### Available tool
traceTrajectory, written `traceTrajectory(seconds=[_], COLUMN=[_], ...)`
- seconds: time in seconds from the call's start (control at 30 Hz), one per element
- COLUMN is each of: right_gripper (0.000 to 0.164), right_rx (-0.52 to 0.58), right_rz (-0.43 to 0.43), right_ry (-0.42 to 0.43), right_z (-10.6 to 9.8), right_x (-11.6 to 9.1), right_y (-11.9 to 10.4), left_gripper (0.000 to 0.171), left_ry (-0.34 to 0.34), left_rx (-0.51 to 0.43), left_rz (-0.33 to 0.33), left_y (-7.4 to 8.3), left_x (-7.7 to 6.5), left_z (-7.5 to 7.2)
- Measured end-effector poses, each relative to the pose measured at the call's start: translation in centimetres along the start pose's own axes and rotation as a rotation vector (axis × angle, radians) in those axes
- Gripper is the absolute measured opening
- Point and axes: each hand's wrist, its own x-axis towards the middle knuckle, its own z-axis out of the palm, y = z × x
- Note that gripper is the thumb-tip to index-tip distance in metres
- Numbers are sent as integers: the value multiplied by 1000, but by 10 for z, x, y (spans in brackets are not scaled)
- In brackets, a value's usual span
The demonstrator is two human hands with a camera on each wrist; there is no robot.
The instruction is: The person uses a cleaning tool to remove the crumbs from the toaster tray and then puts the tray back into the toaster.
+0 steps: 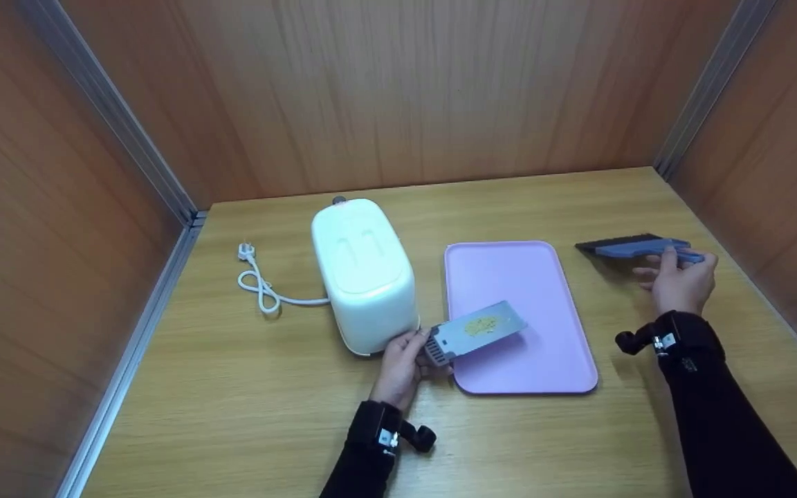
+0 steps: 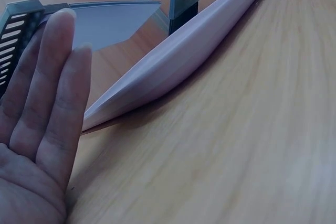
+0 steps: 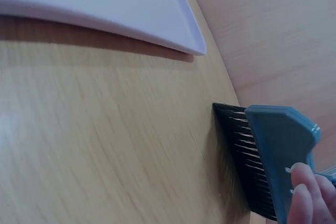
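Note:
In the head view my left hand [image 1: 402,366] holds a small grey dustpan [image 1: 450,337] by its slotted end. Yellowish crumbs [image 1: 481,326] lie on the pan, which reaches over the left part of a pink tray [image 1: 509,277]. Several of that hand's fingers [image 2: 58,77] show extended under the pan's slotted end in the left wrist view. At the right, my right hand [image 1: 682,280] grips the handle of a blue brush [image 1: 637,247]. Its dark bristles [image 3: 239,156] point down and left, close over the table, in the right wrist view.
Left of the tray stands a white, rounded, toaster-like appliance [image 1: 364,277], close beside my left hand. Its looped cord and plug [image 1: 246,253] lie on the wooden table [image 1: 232,387]. Wood-panelled walls [image 1: 440,97] enclose the table at the back and both sides.

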Motion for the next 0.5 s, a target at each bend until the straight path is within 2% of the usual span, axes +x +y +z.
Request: traceTrajectory(seconds=[0.13,0.4,0.5], right_gripper=[35,21,18], right_rx=[107,295,374], right_rz=[-14,-172,-207], right_ry=[28,81,80], right_z=[-1,-1,1], right_x=[-3,-20,-28], right_y=[-7,-33,-43], left_gripper=[35,37,37], left_ry=[0,0,6], left_rx=[2,4,9], left_rz=[-11,-1,-6], left_y=[0,0,1], left_x=[-1,0,1], left_z=[1,0,0])
